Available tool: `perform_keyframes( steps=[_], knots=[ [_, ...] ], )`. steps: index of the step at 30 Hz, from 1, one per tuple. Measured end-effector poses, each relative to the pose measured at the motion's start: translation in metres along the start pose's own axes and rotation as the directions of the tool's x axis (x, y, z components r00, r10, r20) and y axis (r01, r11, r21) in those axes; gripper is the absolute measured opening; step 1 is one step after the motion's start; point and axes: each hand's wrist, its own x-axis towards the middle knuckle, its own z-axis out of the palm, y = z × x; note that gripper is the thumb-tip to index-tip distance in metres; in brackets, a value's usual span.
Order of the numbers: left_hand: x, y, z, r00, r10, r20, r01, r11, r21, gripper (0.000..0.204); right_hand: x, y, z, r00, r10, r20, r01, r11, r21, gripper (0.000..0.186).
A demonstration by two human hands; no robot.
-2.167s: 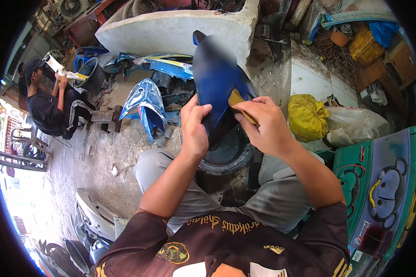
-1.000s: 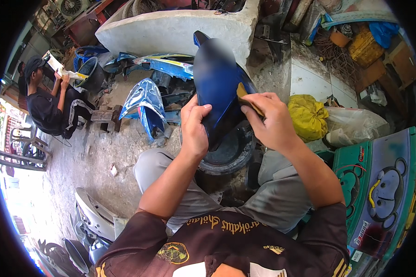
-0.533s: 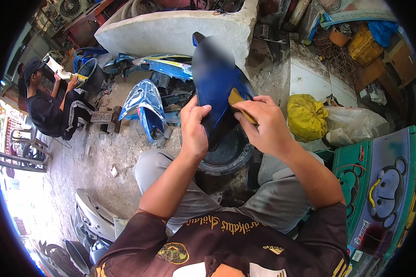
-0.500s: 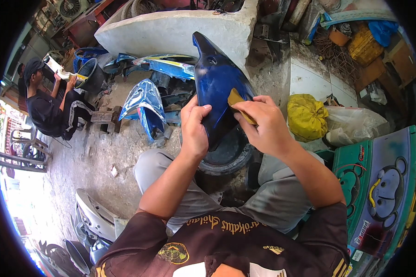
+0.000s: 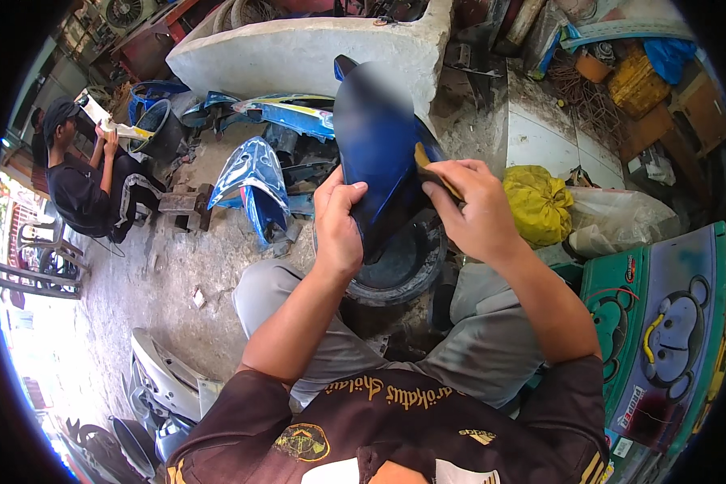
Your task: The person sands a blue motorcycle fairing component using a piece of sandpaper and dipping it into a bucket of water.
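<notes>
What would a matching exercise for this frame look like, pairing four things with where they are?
Things:
1. dark blue panel
2. tan sanding pad
3. yellow bag
4. black tyre

Places:
A. on the ground to the right of the right hand
B. under the lower end of the panel
C. gripped at its left edge by the left hand
D. pressed on the panel under the fingers of the right hand

Pairs: 1-C, 2-D, 3-A, 4-B
</notes>
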Motion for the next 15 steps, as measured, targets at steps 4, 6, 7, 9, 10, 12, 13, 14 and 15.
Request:
perform_keyframes(
  steps=[4, 6, 7, 9, 10, 12, 13, 14, 15],
  knots=[
    [0.000, -0.001, -0.002, 1.000, 0.013, -0.008, -0.012, 1.000, 0.015, 0.050, -0.003, 0.000, 0.004, 1.000, 0.004, 0.018, -0.004, 1.000, 0.018, 0.019],
    [0.000, 0.000, -0.001, 1.000, 0.015, -0.013, -0.015, 1.000, 0.004, 0.049, -0.006, -0.004, 0.006, 0.997, -0.014, 0.077, 0.010, 0.998, 0.055, 0.018],
    [0.000, 0.000, 0.000, 1.000, 0.017, -0.019, -0.017, 1.000, -0.008, 0.048, -0.004, -0.004, 0.004, 0.997, -0.013, 0.077, 0.009, 0.998, 0.056, 0.018],
    [0.001, 0.000, -0.002, 1.000, 0.013, -0.009, -0.013, 1.000, -0.005, 0.049, 0.001, 0.000, 0.000, 0.999, -0.043, 0.013, 0.043, 0.999, 0.000, 0.019],
    [0.002, 0.000, -0.001, 1.000, 0.010, 0.006, -0.010, 1.000, -0.006, 0.050, 0.001, 0.002, -0.001, 0.999, -0.043, 0.012, 0.043, 0.999, -0.004, 0.019],
    [0.001, 0.000, 0.003, 1.000, 0.004, 0.004, -0.004, 1.000, -0.014, 0.050, -0.001, 0.008, -0.002, 1.000, 0.013, -0.017, -0.014, 1.000, -0.020, 0.023],
    [0.000, 0.001, 0.003, 1.000, -0.002, -0.005, 0.002, 1.000, -0.015, 0.050, -0.002, 0.006, 0.000, 1.000, 0.012, -0.018, -0.012, 1.000, -0.018, 0.023],
    [0.001, 0.000, 0.001, 1.000, -0.001, -0.005, 0.001, 1.000, -0.013, 0.050, -0.005, 0.003, 0.003, 0.999, -0.018, 0.027, 0.018, 1.000, -0.003, 0.022],
    [0.001, -0.001, -0.001, 1.000, -0.009, -0.014, 0.009, 1.000, 0.000, 0.049, -0.007, -0.001, 0.006, 0.996, -0.049, 0.071, 0.048, 0.999, 0.013, 0.021]
  ],
)
